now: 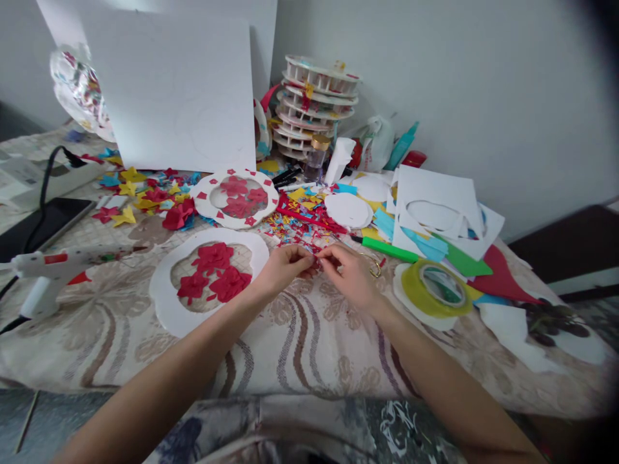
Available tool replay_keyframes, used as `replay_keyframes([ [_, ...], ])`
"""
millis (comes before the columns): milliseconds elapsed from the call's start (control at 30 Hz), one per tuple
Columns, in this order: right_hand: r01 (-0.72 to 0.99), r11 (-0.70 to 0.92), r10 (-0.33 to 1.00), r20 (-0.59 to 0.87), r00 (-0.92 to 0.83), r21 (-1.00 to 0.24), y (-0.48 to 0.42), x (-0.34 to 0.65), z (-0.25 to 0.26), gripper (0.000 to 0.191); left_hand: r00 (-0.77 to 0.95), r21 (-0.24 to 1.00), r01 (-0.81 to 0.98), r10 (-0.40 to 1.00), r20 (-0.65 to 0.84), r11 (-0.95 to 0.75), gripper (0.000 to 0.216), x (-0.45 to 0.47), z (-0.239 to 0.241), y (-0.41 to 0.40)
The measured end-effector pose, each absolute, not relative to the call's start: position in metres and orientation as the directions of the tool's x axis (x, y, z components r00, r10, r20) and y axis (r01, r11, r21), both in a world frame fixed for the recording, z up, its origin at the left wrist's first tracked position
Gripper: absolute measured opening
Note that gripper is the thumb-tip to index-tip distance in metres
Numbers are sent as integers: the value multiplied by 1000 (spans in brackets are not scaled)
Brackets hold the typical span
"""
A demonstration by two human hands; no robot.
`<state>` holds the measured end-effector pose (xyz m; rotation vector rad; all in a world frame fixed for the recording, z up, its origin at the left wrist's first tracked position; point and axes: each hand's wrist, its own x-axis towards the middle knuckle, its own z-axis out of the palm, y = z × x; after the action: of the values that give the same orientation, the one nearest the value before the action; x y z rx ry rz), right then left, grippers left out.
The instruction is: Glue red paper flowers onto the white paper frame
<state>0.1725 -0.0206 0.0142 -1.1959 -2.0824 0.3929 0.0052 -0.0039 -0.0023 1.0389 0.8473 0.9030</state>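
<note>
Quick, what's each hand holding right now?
Left hand: pinched shut on a small red paper scrap.
Right hand: pinched shut on the same scrap.

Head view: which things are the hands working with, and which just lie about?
In hand: small red paper scrap, pinched between left hand and right hand.
Lying about: white glue gun, yellow tape roll, green marker pen, stacked white palettes.

Left of the yellow tape roll [412,285] are a red paper scrap [315,261], red paper flowers [213,259] in a white scalloped frame [164,298] and a beige, brown-swirled tablecloth [309,348], with a green marker [389,249] above it.
</note>
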Motion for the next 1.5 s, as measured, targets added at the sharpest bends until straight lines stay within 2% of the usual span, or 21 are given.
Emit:
replay_keyframes([
  [133,568,527,849,413,-329,-632,-19,176,16,20,404,913,-266,896,-186,310,24,4,0,-4],
  [367,572,688,718,535,-446,-447,-17,179,17,16,423,868,-329,880,-216,371,26,3,1,-4],
  [700,554,767,616,616,-491,-325,-15,182,10,16,419,865,-336,882,-218,373,27,4,-2,-4],
  [1500,562,768,608,625,-491,-306,-18,180,5,17,407,824,-379,876,-259,420,18,7,-2,-5],
])
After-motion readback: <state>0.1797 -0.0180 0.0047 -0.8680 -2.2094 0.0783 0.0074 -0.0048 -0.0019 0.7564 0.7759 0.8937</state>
